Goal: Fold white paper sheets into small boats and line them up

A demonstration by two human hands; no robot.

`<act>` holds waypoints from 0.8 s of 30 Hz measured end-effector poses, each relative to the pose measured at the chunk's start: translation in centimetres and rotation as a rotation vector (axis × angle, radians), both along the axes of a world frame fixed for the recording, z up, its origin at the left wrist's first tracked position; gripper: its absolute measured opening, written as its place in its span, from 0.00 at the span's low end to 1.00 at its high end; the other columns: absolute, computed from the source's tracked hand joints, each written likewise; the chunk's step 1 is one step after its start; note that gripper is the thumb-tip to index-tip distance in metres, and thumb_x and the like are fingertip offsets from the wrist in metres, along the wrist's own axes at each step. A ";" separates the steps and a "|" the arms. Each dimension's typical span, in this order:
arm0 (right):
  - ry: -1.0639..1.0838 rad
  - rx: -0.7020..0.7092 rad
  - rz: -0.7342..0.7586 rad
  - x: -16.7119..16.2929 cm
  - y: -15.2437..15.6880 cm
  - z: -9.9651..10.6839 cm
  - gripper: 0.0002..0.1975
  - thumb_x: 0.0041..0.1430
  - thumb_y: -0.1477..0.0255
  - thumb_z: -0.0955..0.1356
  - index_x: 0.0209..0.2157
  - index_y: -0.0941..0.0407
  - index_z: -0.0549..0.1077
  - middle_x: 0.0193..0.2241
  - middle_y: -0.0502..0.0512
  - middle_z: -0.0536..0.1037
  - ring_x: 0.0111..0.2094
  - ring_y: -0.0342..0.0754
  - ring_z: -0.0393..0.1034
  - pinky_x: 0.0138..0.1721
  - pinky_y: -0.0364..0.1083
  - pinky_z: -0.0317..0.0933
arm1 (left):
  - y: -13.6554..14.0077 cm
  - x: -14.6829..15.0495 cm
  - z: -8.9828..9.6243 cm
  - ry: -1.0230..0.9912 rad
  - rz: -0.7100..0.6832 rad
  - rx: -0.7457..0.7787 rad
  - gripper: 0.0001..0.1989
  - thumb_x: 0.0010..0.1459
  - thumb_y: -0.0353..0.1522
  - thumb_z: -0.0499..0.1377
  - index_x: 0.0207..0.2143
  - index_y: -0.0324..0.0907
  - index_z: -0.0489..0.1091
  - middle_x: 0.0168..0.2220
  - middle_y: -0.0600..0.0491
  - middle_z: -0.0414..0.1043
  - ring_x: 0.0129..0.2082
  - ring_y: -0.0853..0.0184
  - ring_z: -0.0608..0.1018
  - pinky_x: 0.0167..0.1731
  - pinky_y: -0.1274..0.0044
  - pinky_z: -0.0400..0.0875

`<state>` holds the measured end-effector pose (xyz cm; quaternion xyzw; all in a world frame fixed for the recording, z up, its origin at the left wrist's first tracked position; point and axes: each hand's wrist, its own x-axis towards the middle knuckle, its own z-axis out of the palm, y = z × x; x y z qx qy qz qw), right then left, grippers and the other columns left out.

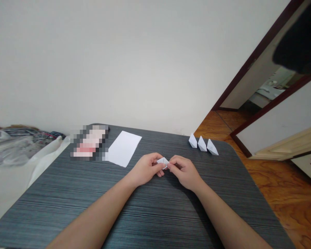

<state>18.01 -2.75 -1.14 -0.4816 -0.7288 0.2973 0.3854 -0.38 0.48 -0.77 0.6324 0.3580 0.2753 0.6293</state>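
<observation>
Between my two hands is a small piece of folded white paper [162, 161], held just over the middle of the table. My left hand [147, 168] pinches its left side, thumb in front and fingers behind. On the opposite side, the thumb and forefinger of my right hand [184, 171] grip the right corner. Three folded paper boats [202, 144] stand in a row farther back on the right. Left of my hands lies a white sheet of paper [124, 148], flat on the tabletop. The underside of the folded paper is hidden by my fingers.
The dark wood-grain table [155, 218] meets a pale wall [134, 62] at the back. A blurred-out rectangular object [89, 143] lies at the back left. Plastic-covered bedding [28, 152] is beyond the left edge. Wooden floor [282, 186] and a doorway are on the right.
</observation>
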 end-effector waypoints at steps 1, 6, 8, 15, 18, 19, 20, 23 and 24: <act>0.000 0.005 0.001 0.0 0.0 0.0 0.09 0.59 0.72 0.64 0.26 0.56 0.71 0.25 0.53 0.72 0.28 0.45 0.66 0.32 0.45 0.59 | 0.0 0.0 -0.1 0.009 -0.005 0.004 0.09 0.55 0.34 0.56 0.34 0.37 0.67 0.25 0.52 0.72 0.24 0.69 0.75 0.28 0.77 0.69; -0.001 0.014 0.007 0.0 0.0 0.1 0.09 0.59 0.73 0.64 0.26 0.56 0.71 0.26 0.53 0.72 0.28 0.45 0.66 0.32 0.45 0.59 | 0.1 0.0 -0.1 0.028 -0.026 0.023 0.09 0.54 0.34 0.57 0.33 0.36 0.68 0.25 0.52 0.72 0.25 0.69 0.75 0.28 0.78 0.69; 0.004 0.016 0.019 0.0 0.0 0.2 0.09 0.59 0.73 0.64 0.26 0.56 0.72 0.26 0.53 0.73 0.29 0.45 0.66 0.33 0.45 0.59 | 0.0 0.0 -0.1 0.030 -0.035 0.026 0.08 0.54 0.34 0.57 0.32 0.36 0.68 0.25 0.52 0.72 0.24 0.70 0.74 0.27 0.78 0.69; 0.009 0.024 0.055 0.0 -0.1 0.1 0.08 0.60 0.73 0.64 0.29 0.56 0.73 0.27 0.53 0.73 0.30 0.45 0.66 0.32 0.44 0.58 | -0.1 -0.2 0.2 0.058 -0.043 0.019 0.08 0.54 0.33 0.56 0.31 0.36 0.69 0.25 0.52 0.73 0.24 0.70 0.75 0.27 0.78 0.70; 0.007 0.014 0.061 0.0 -0.2 0.2 0.06 0.59 0.73 0.64 0.32 0.56 0.73 0.29 0.53 0.72 0.30 0.45 0.66 0.30 0.43 0.58 | -0.2 -0.3 0.2 0.061 -0.064 0.014 0.08 0.54 0.33 0.56 0.31 0.36 0.70 0.25 0.52 0.73 0.24 0.70 0.75 0.27 0.78 0.71; 0.006 0.014 0.061 -0.1 -0.2 0.2 0.06 0.59 0.73 0.64 0.33 0.56 0.73 0.29 0.53 0.72 0.30 0.45 0.66 0.30 0.43 0.58 | -0.2 -0.3 0.2 0.065 -0.074 0.017 0.08 0.54 0.33 0.56 0.30 0.36 0.70 0.25 0.51 0.73 0.24 0.70 0.75 0.27 0.78 0.71; 0.004 0.017 0.061 -0.1 -0.2 0.2 0.06 0.59 0.72 0.64 0.33 0.56 0.73 0.29 0.53 0.72 0.29 0.44 0.66 0.30 0.43 0.58 | -0.3 -0.3 0.2 0.069 -0.085 0.021 0.08 0.54 0.33 0.56 0.30 0.36 0.70 0.25 0.51 0.73 0.24 0.70 0.75 0.27 0.78 0.71; -0.014 0.036 0.054 -0.1 -0.2 0.4 0.07 0.59 0.72 0.64 0.30 0.56 0.73 0.26 0.52 0.71 0.28 0.44 0.65 0.30 0.44 0.58 | -0.3 -0.3 0.0 0.077 -0.099 0.028 0.08 0.55 0.33 0.56 0.30 0.36 0.70 0.25 0.51 0.73 0.24 0.70 0.75 0.27 0.78 0.71; -0.020 0.043 0.051 -0.1 -0.2 0.4 0.08 0.59 0.73 0.64 0.29 0.56 0.73 0.26 0.52 0.71 0.28 0.44 0.65 0.31 0.44 0.58 | -0.3 -0.3 -0.1 0.078 -0.096 0.030 0.08 0.55 0.33 0.56 0.30 0.36 0.70 0.25 0.51 0.73 0.24 0.70 0.75 0.26 0.78 0.71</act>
